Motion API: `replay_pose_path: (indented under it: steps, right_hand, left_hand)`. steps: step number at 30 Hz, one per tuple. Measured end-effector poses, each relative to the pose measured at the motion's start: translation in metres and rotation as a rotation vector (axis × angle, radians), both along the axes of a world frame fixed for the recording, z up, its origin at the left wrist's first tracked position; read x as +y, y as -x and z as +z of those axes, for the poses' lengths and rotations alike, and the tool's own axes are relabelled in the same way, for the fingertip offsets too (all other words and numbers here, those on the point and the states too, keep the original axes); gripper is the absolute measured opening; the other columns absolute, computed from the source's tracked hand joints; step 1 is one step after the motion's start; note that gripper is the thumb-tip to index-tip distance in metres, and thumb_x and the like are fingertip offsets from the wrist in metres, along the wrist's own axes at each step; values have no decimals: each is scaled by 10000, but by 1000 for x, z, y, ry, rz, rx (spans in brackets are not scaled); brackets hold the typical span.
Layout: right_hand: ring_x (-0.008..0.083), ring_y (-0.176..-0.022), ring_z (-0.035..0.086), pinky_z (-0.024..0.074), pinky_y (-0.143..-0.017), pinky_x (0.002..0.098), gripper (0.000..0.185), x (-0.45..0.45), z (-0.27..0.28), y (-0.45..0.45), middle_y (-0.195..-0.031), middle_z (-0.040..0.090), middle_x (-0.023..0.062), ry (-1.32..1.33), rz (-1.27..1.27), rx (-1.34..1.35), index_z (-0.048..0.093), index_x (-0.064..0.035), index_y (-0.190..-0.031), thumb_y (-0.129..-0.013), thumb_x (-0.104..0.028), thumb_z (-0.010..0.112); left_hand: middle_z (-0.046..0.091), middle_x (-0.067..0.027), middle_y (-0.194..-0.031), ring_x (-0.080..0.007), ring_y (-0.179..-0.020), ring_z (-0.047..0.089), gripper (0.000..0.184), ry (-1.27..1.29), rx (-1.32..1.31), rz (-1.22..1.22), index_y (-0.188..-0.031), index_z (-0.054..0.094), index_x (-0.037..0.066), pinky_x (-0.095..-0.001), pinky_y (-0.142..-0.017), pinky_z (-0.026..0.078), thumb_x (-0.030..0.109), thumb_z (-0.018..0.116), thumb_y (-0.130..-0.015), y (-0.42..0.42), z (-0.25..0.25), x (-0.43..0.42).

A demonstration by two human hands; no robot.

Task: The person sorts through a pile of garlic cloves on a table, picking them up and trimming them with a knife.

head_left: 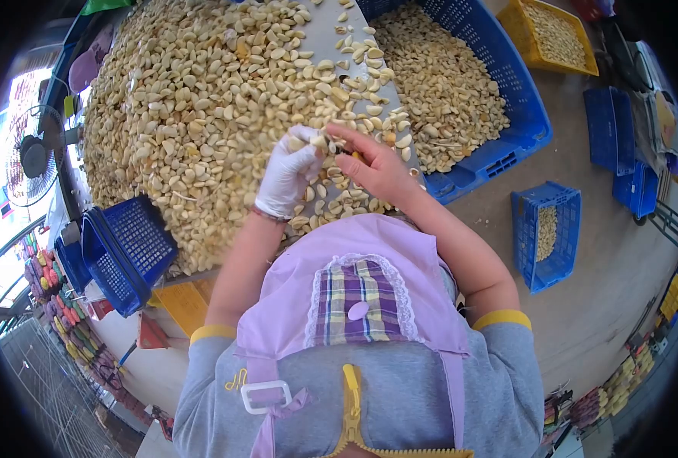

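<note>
A grey short-sleeved shirt (400,385) with yellow cuffs and a yellow zip lies nearest the camera, partly covered by a lilac cloth apron (282,305) with a lace-edged plaid pocket (339,305). Beyond it, both forearms reach over a smooth grey surface (325,38) and meet close together above it.

The left hand (287,177), in a thin white glove, has its thumb and fingers pinched together on a small pale cream, curved kernel (319,143), which sits at the fingertips facing the other hand. The bare right hand (377,164) is just beside it, its thumb and fingers closed around a small tool with a yellow part (359,157); most of the tool is hidden in the grip. The kernel lies between the two sets of fingers.

A broad heap of similar cream kernels (194,114) spreads left of and beyond the hands, with loose ones scattered beneath them. To the right, against the surface, a large blue perforated plastic crate (499,61) holds more. A smaller blue plastic basket (547,276), also with kernels inside, stands on the floor further right.
</note>
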State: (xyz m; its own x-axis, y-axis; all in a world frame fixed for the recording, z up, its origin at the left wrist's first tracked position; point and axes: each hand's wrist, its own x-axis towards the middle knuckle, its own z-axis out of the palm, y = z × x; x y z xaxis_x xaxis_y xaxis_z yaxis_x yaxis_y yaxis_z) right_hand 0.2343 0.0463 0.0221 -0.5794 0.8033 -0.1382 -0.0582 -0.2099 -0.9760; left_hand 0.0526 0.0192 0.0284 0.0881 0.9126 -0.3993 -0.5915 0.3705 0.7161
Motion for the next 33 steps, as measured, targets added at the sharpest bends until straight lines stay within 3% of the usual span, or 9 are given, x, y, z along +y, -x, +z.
replay_pose_path:
  steps: [4, 7, 10, 13, 19, 22, 25, 31, 33]
  right_hand:
    - [19, -604, 421, 368, -543, 171, 506, -4, 4, 4, -765, 501, -63, -48, -2, 61, 432, -137, -1382, -911, -237, 588]
    - [17, -603, 419, 368, -540, 172, 502, 1, 15, -3, -746, 496, -63, 107, 67, -23, 429, -144, -1387, -915, -223, 582]
    - [20, -644, 435, 389, -582, 178, 495, 1, 18, -4, -795, 549, -34, 215, 75, 39, 428, -109, -1382, -914, -175, 574]
    - [20, -584, 410, 371, -533, 172, 465, -1, 9, -3, -728, 497, -45, 396, 85, 159, 436, -109, -1376, -928, -151, 553]
    - [32, -548, 428, 376, -493, 180, 446, 0, 12, 0, -712, 482, -33, 547, 109, 239, 433, -77, -1370, -940, -146, 532]
    - [37, -561, 438, 379, -491, 180, 461, 0, 14, 0, -716, 483, -28, 578, 134, 296, 413, -65, -1379, -941, -150, 531]
    - [45, -572, 444, 382, -492, 182, 481, 3, 22, -1, -729, 478, -20, 633, 149, 304, 390, -50, -1389, -939, -147, 531]
    - [52, -558, 438, 383, -489, 184, 487, 4, 20, 0, -749, 479, -8, 685, 186, 361, 368, -42, -1399, -946, -149, 514]
    - [50, -551, 435, 379, -487, 181, 489, 5, 19, 0, -749, 481, -9, 659, 203, 348, 359, -58, -1407, -950, -154, 504]
  left_hand:
    - [496, 25, -657, -53, -515, 394, 120, 15, -61, 12, -885, 570, 75, -197, -455, 293, 123, 664, -830, -8, 2, -3]
    - [486, 31, -655, -53, -510, 385, 100, 0, -119, 9, -861, 573, 75, -200, -456, 289, 117, 660, -831, -12, 2, -2]
    - [476, 40, -654, -51, -505, 377, 107, 37, -148, 28, -844, 575, 67, -197, -453, 278, 127, 663, -830, -14, 6, -2]
    - [477, 44, -666, -39, -507, 371, 136, 2, -205, -30, -859, 580, 55, -184, -438, 257, 143, 677, -823, -9, 4, -4]
    - [483, 47, -723, -14, -471, 349, 185, 43, -416, -40, -924, 553, 75, -164, -386, 274, 125, 693, -815, -4, -1, -7]
    - [528, 20, -768, -18, -496, 352, 195, 24, -453, -35, -872, 580, 41, -162, -413, 258, 163, 711, -794, -5, -1, -9]
    - [517, 26, -751, -11, -478, 361, 189, -26, -426, -73, -930, 553, 54, -163, -383, 283, 117, 689, -817, -1, -5, -9]
    - [503, 22, -734, -13, -481, 335, 282, -22, -463, -81, -919, 557, 30, -164, -405, 237, 192, 733, -769, -2, -3, -10]
    - [501, 19, -719, -22, -480, 336, 260, -20, -354, -48, -893, 558, 40, -170, -412, 245, 197, 727, -773, -1, 1, -8]
